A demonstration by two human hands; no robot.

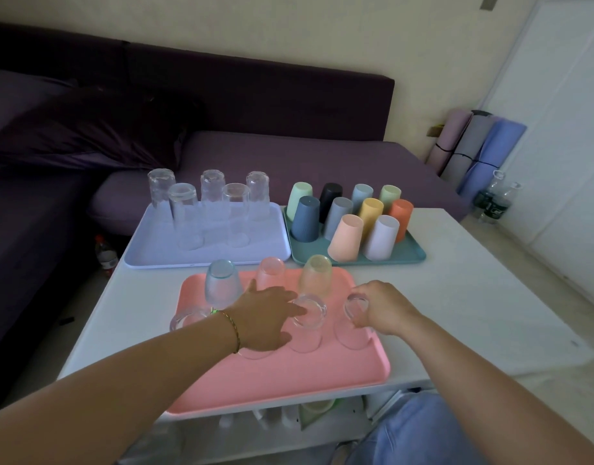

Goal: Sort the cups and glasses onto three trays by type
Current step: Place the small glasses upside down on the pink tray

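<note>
A pink tray (288, 380) lies nearest me with short glasses standing upside down on it. Along its far side are a blue-green glass (221, 283), a pink one (272, 273) and a yellow one (317, 275). In the near row are clear short glasses. My left hand (268, 317) lies spread over one of them, and its fingertips touch the base of the middle clear glass (307, 330). My right hand (386, 310) is curled around the right clear glass (350, 330). Another clear glass (185, 322) stands at the tray's left edge.
A lavender tray (154, 253) at the back left holds several tall clear glasses, upside down. A teal tray (412, 255) at the back right holds several coloured plastic cups, upside down. All stand on a white table (473, 297) in front of a purple sofa (288, 156).
</note>
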